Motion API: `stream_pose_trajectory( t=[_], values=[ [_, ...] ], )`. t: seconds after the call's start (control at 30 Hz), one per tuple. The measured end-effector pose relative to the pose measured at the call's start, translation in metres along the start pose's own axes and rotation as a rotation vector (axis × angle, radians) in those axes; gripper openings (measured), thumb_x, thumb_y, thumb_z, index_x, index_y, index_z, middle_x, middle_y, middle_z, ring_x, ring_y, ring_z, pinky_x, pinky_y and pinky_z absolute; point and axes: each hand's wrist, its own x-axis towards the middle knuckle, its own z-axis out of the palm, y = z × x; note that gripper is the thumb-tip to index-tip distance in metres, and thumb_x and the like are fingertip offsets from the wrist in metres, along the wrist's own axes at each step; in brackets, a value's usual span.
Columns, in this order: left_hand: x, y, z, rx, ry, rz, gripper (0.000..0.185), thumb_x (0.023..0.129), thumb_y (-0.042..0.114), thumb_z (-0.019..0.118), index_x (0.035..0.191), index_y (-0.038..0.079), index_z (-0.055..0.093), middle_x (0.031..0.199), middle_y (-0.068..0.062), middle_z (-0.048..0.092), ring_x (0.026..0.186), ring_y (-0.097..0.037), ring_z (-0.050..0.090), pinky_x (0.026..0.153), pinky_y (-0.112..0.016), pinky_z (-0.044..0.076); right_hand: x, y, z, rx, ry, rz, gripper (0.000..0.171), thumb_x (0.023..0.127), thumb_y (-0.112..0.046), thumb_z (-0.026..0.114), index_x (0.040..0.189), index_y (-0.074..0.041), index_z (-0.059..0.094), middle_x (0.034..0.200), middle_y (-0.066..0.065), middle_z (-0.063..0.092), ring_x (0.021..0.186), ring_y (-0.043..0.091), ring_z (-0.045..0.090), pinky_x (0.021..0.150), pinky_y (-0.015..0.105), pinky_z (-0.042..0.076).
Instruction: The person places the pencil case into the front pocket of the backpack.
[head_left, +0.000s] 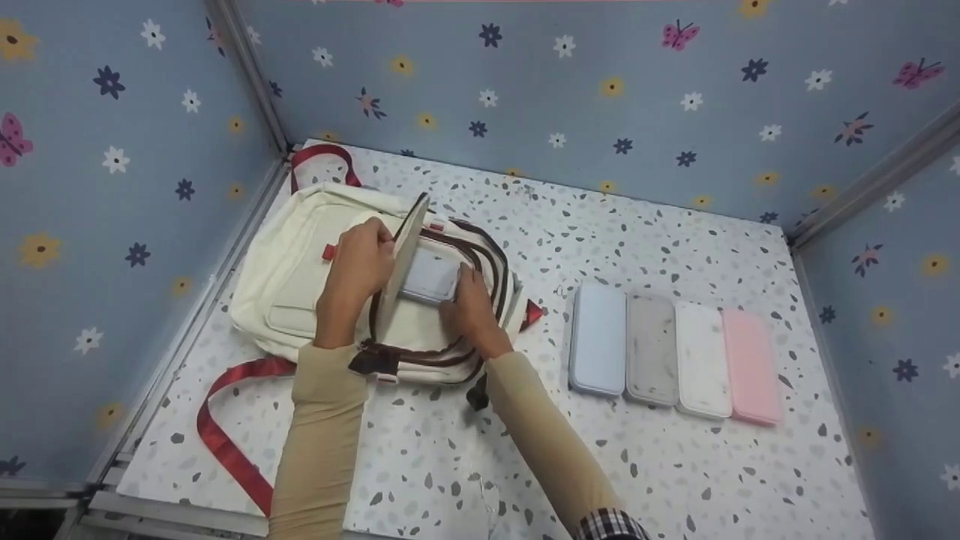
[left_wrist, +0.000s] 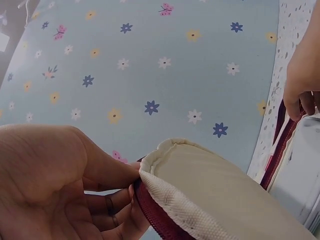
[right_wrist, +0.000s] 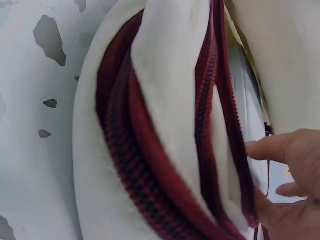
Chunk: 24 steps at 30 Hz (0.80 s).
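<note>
A cream backpack [head_left: 292, 255] with dark red zip edges lies on the table, its front pocket unzipped. My left hand [head_left: 361, 259] pinches the edge of the pocket's front flap [head_left: 405, 247] and holds it raised; the left wrist view shows thumb and fingers on the flap's rim [left_wrist: 170, 195]. Inside the opening lies a pale, flat case [head_left: 430, 277], which looks like a pencil case. My right hand [head_left: 472, 311] grips that case at its right end, beside the zip edge [right_wrist: 235, 125]. The pocket partly hides the case in the right wrist view.
To the right a blue case [head_left: 598, 337], a grey case [head_left: 651, 349], a white case [head_left: 703, 360] and a pink case [head_left: 752, 367] lie side by side. A red strap [head_left: 229, 435] trails towards the front. Flower-patterned walls [head_left: 525, 90] enclose the speckled table [head_left: 525, 465].
</note>
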Motion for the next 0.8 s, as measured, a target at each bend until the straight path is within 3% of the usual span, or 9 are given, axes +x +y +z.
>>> stream_pose_trajectory(
  t=[0.17, 0.3, 0.6, 0.8],
  values=[
    [0.0, 0.0, -0.001, -0.004, 0.002, 0.006, 0.016, 0.093, 0.004, 0.047, 0.098, -0.006, 0.058, 0.099, -0.023, 0.062, 0.098, -0.038, 0.057, 0.087, -0.048, 0.044, -0.004, -0.009, -0.005, -0.027, -0.007, 0.021, 0.062, 0.081, -0.007, 0.068, 0.134, 0.007, 0.039, 0.112, 0.027, 0.062, 0.107, 0.038, 0.06, 0.093, 0.044, 0.047],
    [-0.001, 0.001, -0.002, 0.0, -0.001, 0.002, 0.016, 0.093, 0.004, 0.047, 0.098, -0.006, 0.058, 0.099, -0.023, 0.061, 0.098, -0.038, 0.057, 0.087, -0.048, 0.043, -0.006, -0.013, -0.005, -0.028, -0.009, 0.001, 0.055, 0.08, -0.006, 0.067, 0.128, 0.006, 0.043, 0.102, 0.025, 0.065, 0.098, 0.038, 0.064, 0.086, 0.046, 0.05],
    [-0.003, 0.001, -0.001, 0.02, 0.003, 0.009, 0.016, 0.093, 0.004, 0.046, 0.098, -0.005, 0.058, 0.098, -0.022, 0.061, 0.097, -0.037, 0.057, 0.087, -0.048, 0.043, -0.007, -0.016, 0.006, 0.061, -0.003, -0.039, 0.058, 0.083, -0.002, 0.06, 0.136, 0.009, 0.039, 0.117, 0.025, 0.062, 0.105, 0.032, 0.062, 0.094, 0.04, 0.048],
    [-0.003, 0.001, -0.001, 0.015, 0.0, 0.009, 0.015, 0.093, 0.005, 0.048, 0.097, -0.005, 0.058, 0.097, -0.022, 0.061, 0.096, -0.036, 0.057, 0.086, -0.048, 0.044, -0.004, -0.018, 0.012, 0.216, -0.052, -0.074, 0.057, 0.086, 0.003, 0.057, 0.139, 0.009, 0.036, 0.127, 0.027, 0.057, 0.108, 0.03, 0.064, 0.092, 0.035, 0.051]
  ],
)
